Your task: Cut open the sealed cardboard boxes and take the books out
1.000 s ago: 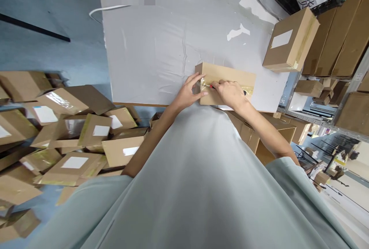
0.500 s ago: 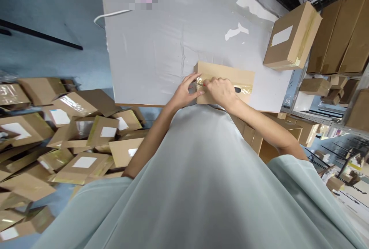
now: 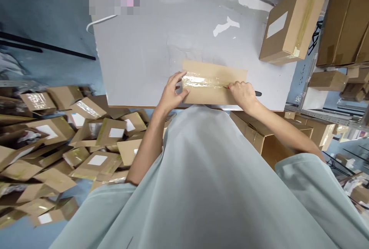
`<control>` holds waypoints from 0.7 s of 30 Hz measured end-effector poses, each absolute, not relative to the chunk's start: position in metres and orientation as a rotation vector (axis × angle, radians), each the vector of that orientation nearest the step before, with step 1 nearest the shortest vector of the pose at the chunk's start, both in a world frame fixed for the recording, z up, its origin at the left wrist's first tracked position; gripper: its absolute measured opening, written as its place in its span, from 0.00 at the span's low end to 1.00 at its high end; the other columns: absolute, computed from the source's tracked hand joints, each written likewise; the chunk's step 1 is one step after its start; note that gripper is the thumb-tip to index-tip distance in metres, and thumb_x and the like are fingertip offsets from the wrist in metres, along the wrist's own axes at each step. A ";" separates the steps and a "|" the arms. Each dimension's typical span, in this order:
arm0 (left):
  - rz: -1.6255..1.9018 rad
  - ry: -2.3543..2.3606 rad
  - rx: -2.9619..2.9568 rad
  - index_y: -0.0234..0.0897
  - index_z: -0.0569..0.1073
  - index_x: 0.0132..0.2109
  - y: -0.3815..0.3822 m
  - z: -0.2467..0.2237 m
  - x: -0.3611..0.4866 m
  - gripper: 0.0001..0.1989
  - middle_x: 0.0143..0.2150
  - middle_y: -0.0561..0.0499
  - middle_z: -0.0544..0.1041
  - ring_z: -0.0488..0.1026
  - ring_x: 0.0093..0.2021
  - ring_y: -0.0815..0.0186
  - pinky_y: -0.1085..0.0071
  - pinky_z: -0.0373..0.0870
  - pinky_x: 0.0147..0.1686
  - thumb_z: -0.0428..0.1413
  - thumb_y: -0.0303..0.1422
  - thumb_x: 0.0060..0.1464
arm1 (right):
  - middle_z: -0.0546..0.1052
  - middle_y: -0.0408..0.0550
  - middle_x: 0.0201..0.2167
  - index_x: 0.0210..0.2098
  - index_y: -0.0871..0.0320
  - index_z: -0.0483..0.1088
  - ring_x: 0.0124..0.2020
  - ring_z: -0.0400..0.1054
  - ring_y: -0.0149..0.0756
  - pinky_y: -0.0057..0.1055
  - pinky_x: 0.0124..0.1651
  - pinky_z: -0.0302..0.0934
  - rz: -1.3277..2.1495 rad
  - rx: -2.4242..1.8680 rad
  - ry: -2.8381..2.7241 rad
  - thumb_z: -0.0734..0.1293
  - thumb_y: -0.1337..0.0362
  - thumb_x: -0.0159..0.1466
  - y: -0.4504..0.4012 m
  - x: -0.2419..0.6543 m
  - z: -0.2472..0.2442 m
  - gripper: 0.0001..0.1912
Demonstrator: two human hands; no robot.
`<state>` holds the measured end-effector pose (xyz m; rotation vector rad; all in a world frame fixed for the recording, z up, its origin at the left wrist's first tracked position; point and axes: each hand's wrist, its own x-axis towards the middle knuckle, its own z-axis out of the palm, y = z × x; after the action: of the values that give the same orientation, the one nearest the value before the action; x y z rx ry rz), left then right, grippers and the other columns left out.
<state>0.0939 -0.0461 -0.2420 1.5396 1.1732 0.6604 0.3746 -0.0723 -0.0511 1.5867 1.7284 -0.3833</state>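
A taped cardboard box [image 3: 207,96] lies along the front edge of the table. Shiny clear tape [image 3: 198,81] runs down the middle of its top, with a dark line along it. At the box's left end, my left hand [image 3: 172,92] grips the corner, thumb and fingers on either side of the tape. My right hand [image 3: 243,93] is wrapped round a box cutter, whose black handle end [image 3: 258,93] sticks out to the right. A bit of red shows at its front, over the tape near the box's right end; the blade is too small to make out.
A labelled carton [image 3: 290,25] stands at the table's right side. Many boxes [image 3: 109,131] are heaped on the floor at left. An open carton [image 3: 268,141] sits below the table edge at right, near shelving with boxes [image 3: 328,81]. A white cable [image 3: 100,21] hangs over the left edge.
My right hand has drawn the box cutter rightward along the tape, from near the left end towards the right end. My left hand stays at the box's left end. The view has shifted slightly.
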 end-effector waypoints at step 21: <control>0.718 1.946 1.584 0.43 0.64 0.63 -0.054 -0.210 0.193 0.19 0.68 0.37 0.73 0.73 0.73 0.49 0.50 0.67 0.77 0.60 0.41 0.73 | 0.86 0.60 0.54 0.61 0.58 0.80 0.52 0.82 0.47 0.34 0.44 0.62 -0.599 1.591 1.804 0.60 0.79 0.77 -0.097 0.487 -0.058 0.23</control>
<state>0.1931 -0.0543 -0.2103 1.5840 1.9465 0.7185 0.4868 -0.0968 -0.0580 1.5914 1.8037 -0.5995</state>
